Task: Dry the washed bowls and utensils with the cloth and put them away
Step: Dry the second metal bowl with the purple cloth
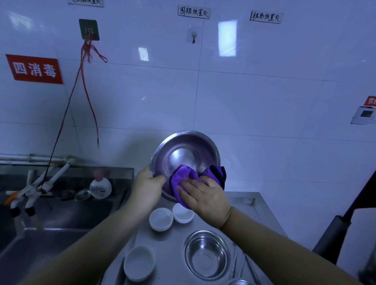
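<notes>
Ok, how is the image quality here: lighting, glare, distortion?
Head view: dim with a blue-violet cast; window glare patches on the wall tiles; wide-angle bending of tile lines toward the edges; steel bowl and purple cloth sharp, the faucet soft.

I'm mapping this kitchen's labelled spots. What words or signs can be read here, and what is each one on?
"四消毒": red sign on the wall tiles, left.
"围裙放置处": white label above the small hook.
"抹布放置处": white label, upper right wall.
Top-left label: cut off, unreadable.
Red sign at right edge: cut off, unreadable.
Bottle by the sink: print too blurred.
</notes>
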`<control>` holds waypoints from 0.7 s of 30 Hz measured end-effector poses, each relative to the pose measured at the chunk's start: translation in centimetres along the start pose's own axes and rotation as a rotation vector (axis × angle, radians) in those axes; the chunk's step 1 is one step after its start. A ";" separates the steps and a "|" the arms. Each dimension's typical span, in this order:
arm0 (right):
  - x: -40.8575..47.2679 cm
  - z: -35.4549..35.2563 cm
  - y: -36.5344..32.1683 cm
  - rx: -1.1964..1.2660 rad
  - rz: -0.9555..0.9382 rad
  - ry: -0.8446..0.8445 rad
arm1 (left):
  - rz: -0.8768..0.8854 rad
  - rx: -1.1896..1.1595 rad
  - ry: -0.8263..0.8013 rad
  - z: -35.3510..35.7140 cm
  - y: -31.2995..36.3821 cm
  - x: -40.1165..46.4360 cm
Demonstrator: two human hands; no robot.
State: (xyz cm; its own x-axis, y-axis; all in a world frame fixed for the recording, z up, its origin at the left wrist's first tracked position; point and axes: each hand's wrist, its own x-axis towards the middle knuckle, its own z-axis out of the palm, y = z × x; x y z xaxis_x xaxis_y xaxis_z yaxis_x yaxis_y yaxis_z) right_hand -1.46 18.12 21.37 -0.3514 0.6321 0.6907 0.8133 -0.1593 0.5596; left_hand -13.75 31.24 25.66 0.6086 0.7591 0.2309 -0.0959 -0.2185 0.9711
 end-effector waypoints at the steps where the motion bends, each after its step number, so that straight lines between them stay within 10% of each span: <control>1: -0.3 -0.1 0.6 0.003 -0.049 -0.013 | 0.020 0.053 -0.025 -0.4 0.2 0.1; 8: -0.1 -1.1 4.0 0.028 -0.279 -0.039 | 0.036 0.476 -0.265 -3.1 2.8 3.3; 21: 2.4 -0.9 -0.1 0.009 0.118 -0.081 | 0.074 -0.103 0.007 0.3 0.8 0.4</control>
State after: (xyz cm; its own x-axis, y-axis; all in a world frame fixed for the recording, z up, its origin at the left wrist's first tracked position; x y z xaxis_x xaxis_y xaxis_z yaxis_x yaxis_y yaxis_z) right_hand -2.81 19.02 23.38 -0.2146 0.6686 0.7120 0.8510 -0.2298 0.4722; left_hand -13.37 31.14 26.54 0.5917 0.7472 0.3027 -0.2212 -0.2106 0.9522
